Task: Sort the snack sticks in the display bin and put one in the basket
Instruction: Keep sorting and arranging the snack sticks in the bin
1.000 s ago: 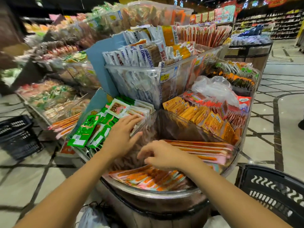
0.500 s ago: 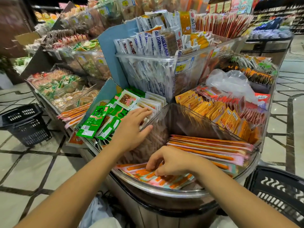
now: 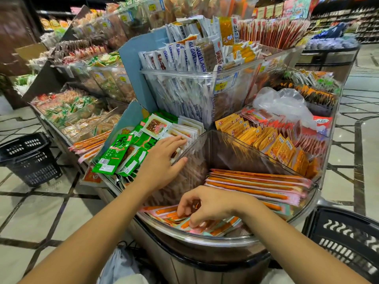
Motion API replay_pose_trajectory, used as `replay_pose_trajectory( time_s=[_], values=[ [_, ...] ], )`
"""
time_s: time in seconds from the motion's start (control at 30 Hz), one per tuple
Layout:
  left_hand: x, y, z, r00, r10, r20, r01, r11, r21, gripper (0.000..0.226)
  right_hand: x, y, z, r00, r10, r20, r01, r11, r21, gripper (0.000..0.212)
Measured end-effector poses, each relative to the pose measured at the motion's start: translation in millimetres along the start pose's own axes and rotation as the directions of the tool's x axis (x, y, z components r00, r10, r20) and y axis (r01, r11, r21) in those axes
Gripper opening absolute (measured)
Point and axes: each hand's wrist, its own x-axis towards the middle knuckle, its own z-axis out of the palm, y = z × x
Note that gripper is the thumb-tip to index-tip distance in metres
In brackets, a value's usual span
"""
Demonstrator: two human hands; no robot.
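Left hand [image 3: 164, 160]: is lying open, palm down. The straight fingers are reaching over the white packets [image 3: 191, 128], and the thumb is pressing against the clear left wall of the display bin [image 3: 246, 152].
Right hand [image 3: 207, 206]: is reaching into the near end of the bin with its fingers curled downward. The fingertips [image 3: 181, 212] and thumb are touching the packets there; whether one is pinched cannot be told.
Snack sticks [image 3: 256, 185]: are lying flat in the front compartment in two groups. A neat stack is lying along the right side, and a looser pile is lying under the right hand at the near rim.
Basket [image 3: 344, 242]: is standing at lower right, just beside the bin, black and slotted. Its inside is hidden from view.
Green packets [image 3: 114, 158]: are lying in the compartment to the left, beside the left hand.
Orange packets [image 3: 266, 138]: are standing in rows in the compartment behind the right wall.
Second black basket [image 3: 28, 158]: is standing on the tiled floor at far left.
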Motion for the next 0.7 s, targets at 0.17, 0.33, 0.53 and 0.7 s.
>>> replay_pose_trajectory(
  time_s=[0.17,0.33,0.53,0.7],
  values=[
    [0,1,-1,1.0,-0.004,0.004,0.004,1.0,-0.002,0.051,-4,-2,-1,0.999,-0.044,-0.006,0.044,0.999,0.004,0.026],
    [0,1,-1,1.0,-0.006,0.014,0.006,1.0,-0.003,0.051,-4,1,-1,0.998,-0.056,-0.011,0.056,0.998,-0.024,0.019],
    [1,-1,-1,1.0,-0.007,0.018,0.007,1.0,-0.012,0.055,-1,3,-3,0.946,-0.149,-0.289,0.174,0.983,0.062,0.014],
    [1,-2,-1,0.999,-0.014,0.03,0.014,1.0,-0.006,0.056,-6,-4,-12,0.65,-0.093,-0.754,0.372,0.904,0.209,0.021]
  ],
)
